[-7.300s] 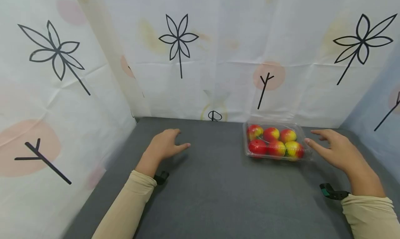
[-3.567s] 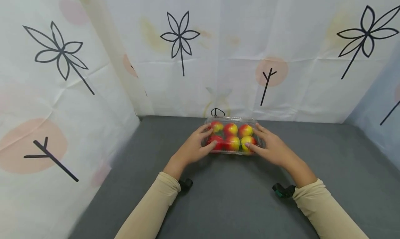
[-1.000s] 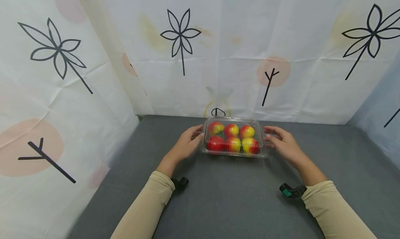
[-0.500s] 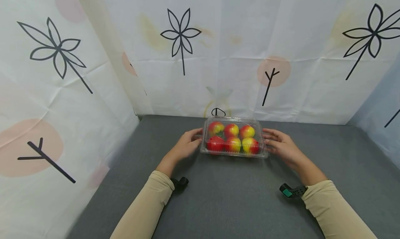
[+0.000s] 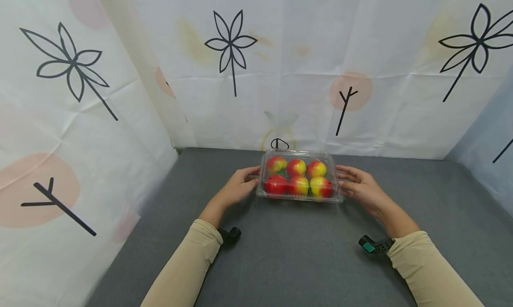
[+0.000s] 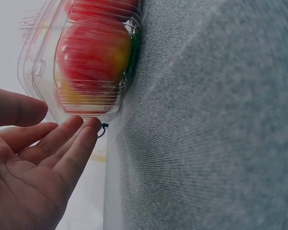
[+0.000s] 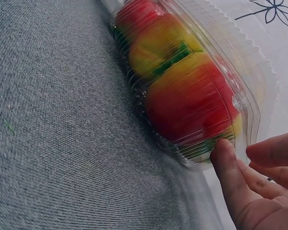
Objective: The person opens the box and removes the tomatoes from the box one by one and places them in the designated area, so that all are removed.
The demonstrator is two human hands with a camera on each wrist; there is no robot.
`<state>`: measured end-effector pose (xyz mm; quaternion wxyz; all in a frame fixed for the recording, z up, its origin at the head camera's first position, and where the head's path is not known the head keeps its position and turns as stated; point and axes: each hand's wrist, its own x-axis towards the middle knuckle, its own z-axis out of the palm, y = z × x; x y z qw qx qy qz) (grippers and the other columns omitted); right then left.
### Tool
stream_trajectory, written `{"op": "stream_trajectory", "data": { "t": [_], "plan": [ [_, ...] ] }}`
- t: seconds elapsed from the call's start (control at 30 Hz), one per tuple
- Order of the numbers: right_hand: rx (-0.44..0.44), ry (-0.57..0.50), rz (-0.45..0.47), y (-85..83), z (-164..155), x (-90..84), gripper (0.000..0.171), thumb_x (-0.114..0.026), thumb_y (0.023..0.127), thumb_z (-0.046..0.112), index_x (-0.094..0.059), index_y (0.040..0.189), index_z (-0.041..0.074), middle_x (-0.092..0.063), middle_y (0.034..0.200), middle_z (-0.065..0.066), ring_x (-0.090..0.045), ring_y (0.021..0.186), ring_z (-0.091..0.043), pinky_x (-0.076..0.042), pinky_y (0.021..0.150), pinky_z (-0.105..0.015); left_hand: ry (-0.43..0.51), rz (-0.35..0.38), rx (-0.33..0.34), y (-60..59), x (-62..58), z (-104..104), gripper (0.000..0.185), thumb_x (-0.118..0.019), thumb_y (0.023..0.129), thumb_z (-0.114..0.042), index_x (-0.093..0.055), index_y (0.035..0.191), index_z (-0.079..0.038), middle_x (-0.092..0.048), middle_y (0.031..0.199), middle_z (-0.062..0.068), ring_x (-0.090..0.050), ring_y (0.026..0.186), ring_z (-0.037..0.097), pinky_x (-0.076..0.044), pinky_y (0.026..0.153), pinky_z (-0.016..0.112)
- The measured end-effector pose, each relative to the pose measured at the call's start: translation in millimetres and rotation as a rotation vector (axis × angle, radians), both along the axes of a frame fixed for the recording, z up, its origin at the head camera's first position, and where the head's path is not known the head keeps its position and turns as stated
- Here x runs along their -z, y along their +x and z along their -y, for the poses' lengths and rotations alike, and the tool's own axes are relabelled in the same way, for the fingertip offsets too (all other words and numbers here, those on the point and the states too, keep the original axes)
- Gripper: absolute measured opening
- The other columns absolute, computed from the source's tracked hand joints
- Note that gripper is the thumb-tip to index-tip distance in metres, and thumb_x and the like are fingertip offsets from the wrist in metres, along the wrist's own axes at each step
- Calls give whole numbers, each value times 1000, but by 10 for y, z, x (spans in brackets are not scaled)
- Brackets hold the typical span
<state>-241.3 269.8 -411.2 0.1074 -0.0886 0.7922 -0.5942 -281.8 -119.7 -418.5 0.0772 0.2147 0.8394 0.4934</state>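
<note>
A clear plastic clamshell box (image 5: 298, 198) of red and yellow apples (image 5: 276, 184) lies on the table, its lid down. Fingertips of my left hand (image 5: 236, 187) are at the box's left end. In the left wrist view those fingers (image 6: 72, 158) reach straight to the ribbed end wall (image 6: 81, 108), the thumb (image 6: 19, 109) just beside the rim. At the opposite end is my right hand (image 5: 364, 191). In the right wrist view a fingertip (image 7: 224, 148) meets the ribbed wall, with the thumb (image 7: 276, 148) near the rim (image 7: 252, 112). Neither hand curls round the box.
The grey cloth-covered table (image 5: 296, 253) extends in front of the box. Behind it hangs a white curtain (image 5: 296, 106) with printed flowers, close to the box's far side. More printed cloth (image 5: 100, 164) borders the left, and a bluish side wall (image 5: 489, 120) the right.
The box has moved from the right side of the table to the middle. The hands moved from its top to its two ends; over the last half second they barely moved.
</note>
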Motion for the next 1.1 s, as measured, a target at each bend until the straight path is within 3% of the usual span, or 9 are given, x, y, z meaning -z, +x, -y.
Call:
{"op": "stream_trajectory", "data": {
  "t": [0.3,0.43,0.5,0.57,0.63,0.7,0.93,1.1],
  "plan": [
    [-8,-29,9,-1,-9,4,68,-56,111,13,-22,169,3,-27,170,-32,-55,117,14,-53,94,-13,4,38,29,-31,31,5,56,-52,110,-11,-38,163,0,-52,161,20,-56,145,37,-50,115,53],
    [-14,-7,15,-6,-18,5,68,-56,112,16,-22,170,6,-27,171,-30,-53,137,-8,-51,96,-12,-1,44,31,-37,40,10,56,-51,110,-12,-37,163,-1,-50,162,20,-55,146,38,-49,117,53],
    [-15,1,16,-7,-24,5,68,-56,112,17,-22,170,7,-27,171,-29,-51,140,-12,-51,96,-11,-2,46,29,-29,35,9,56,-51,110,-12,-37,164,-1,-49,163,20,-55,146,37,-49,117,53],
    [-20,-1,14,-5,-32,8,68,-56,112,17,-22,170,6,-27,171,-30,-53,137,-7,-51,96,-11,-2,49,25,-21,30,7,56,-51,111,-12,-37,163,-1,-49,163,19,-55,146,36,-50,116,52],
    [-29,-7,10,-2,-43,13,69,-57,111,17,-22,169,5,-27,171,-30,-53,125,8,-51,95,-11,1,49,25,-16,28,6,55,-50,111,-12,-37,163,-1,-49,163,19,-55,146,36,-50,116,52],
    [-39,-9,9,-3,-55,21,70,-58,111,17,-22,169,4,-26,171,-31,-52,119,15,-51,95,-11,3,51,26,-16,28,10,55,-51,110,-12,-38,163,0,-48,164,19,-54,146,35,-50,116,52],
    [-70,-4,11,-12,-85,35,73,-61,110,19,-22,170,5,-25,172,-30,-52,122,11,-53,97,-15,8,54,29,-25,27,42,55,-51,110,-11,-40,162,-1,-48,164,18,-51,150,34,-52,112,49],
    [-81,-28,15,-19,-90,46,73,-61,109,16,-22,169,4,-24,172,-30,-54,119,15,-55,96,-16,16,64,28,-18,14,61,54,-51,109,-11,-41,162,-1,-49,164,18,-51,149,34,-53,113,49]
  ]
}}
